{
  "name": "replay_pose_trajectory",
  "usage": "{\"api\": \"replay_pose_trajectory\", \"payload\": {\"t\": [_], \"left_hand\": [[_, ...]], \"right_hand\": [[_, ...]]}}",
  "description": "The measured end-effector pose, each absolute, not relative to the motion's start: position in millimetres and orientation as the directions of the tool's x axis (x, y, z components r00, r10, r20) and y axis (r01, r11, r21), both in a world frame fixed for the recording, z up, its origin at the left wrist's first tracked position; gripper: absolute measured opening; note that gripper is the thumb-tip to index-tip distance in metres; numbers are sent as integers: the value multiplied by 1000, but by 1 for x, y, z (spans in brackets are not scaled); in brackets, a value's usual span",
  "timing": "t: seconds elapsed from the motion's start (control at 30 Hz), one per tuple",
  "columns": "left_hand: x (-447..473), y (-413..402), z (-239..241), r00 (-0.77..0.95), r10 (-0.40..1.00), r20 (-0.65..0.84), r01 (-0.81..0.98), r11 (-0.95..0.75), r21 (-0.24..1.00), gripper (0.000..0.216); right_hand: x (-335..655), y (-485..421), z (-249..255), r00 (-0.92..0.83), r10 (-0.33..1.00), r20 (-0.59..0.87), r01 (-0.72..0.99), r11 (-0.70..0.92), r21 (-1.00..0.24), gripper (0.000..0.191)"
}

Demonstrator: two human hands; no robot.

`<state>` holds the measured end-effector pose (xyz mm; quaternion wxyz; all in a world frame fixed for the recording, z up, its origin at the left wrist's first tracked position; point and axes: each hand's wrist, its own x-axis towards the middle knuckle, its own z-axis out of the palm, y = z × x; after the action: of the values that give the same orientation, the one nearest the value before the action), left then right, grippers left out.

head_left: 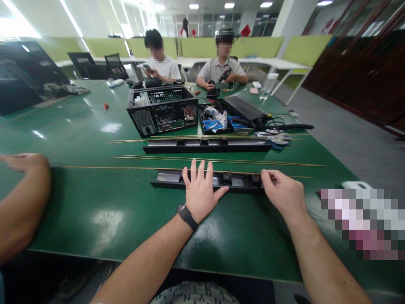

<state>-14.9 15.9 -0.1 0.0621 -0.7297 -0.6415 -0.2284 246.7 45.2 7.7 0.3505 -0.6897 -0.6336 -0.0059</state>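
The left hand (201, 192) lay flat with fingers spread, pressing on the middle of the near black rail (167, 179). The right hand (281, 195) was curled around that rail's right end. The rail lay crosswise on the green table (95, 211), close to the person. Another person's forearm (22, 202) rested at the table's left edge. Farther back stood an open computer case (161, 109), with a second black rail (205, 146) in front of it. Thin brass rods (221, 161) lay between the two rails. A dark wristwatch (186, 216) sat on the left wrist.
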Motion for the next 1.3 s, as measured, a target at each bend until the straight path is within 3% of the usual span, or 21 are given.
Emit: {"api": "replay_pose_trajectory", "payload": {"t": [0.3, 1.3], "left_hand": [[-17, 17, 1, 59, 908, 416, 964, -160, 212, 84], [-16, 13, 7, 46, 911, 410, 964, -149, 222, 84]], "right_hand": [[252, 47, 11, 313, 876, 368, 850, -84, -521, 41], [247, 45, 18, 305, 899, 315, 849, -107, -517, 40]]}}
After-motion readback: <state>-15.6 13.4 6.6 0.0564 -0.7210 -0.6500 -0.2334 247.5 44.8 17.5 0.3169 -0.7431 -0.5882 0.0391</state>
